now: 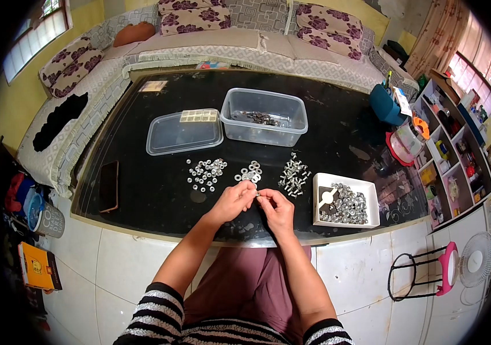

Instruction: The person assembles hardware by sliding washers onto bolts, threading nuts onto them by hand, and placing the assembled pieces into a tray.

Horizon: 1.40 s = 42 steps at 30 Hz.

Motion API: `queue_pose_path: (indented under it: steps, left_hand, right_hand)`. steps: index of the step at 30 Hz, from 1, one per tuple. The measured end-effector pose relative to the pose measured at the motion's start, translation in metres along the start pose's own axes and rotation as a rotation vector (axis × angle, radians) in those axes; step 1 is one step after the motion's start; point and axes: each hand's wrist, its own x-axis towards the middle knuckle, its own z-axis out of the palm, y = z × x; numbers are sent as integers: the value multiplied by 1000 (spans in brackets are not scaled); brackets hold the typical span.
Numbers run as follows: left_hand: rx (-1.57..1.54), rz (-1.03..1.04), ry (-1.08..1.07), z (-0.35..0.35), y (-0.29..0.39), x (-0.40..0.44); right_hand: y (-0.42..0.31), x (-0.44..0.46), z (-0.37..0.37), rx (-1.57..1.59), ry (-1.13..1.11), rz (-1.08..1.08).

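Note:
My left hand (234, 202) and my right hand (277, 210) meet fingertip to fingertip above the front of the black table. Both are closed in a pinch around a small metal fastener (257, 194). Fingers hide most of it, so its exact kind cannot be told. Just beyond my left hand lies a pile of flat washers (251, 171). Left of that, metal nuts (206, 172) are scattered. A heap of short bolts (295, 176) sits beyond my right hand. To the right, a white box (317, 216) holds many metal fasteners (346, 206) and a pale round-ended piece (327, 198).
A clear plastic tub (264, 135) with small dark metal parts stands at the back, its lid (183, 138) beside it. A phone (108, 186) lies near the table's left edge. Right are a lidded container (407, 142) and a shelf unit (455, 146); a stool (445, 268) stands on the floor.

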Motion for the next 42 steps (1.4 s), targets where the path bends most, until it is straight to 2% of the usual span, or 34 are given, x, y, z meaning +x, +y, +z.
queue_pose_path:
  steps: [4,7,12,21,28,36,42]
  left_hand:
    - [5,91,-46,0,-1,-2]
    - [-14,82,-49,0,0,-2]
    - [128,28,-58,-2,-1,0]
    - [22,-50,19,2,-7,1]
    - [53,-10,37,0,-2,1]
    - [-79,-8,130,-2,-6,-1]
    - [-63,-23,310,-27,7,-11]
  right_hand:
    - [-1,1,0,-15,8,-13]
    - [0,1,0,-27,6,-11]
    - [-3,0,0,1,0,-14]
    - [-2,0,0,-15,1,-23]
    - [-2,0,0,8,36,-1]
    - [-1,0,-1,30,31,50]
    - [1,0,-1,44,37,63]
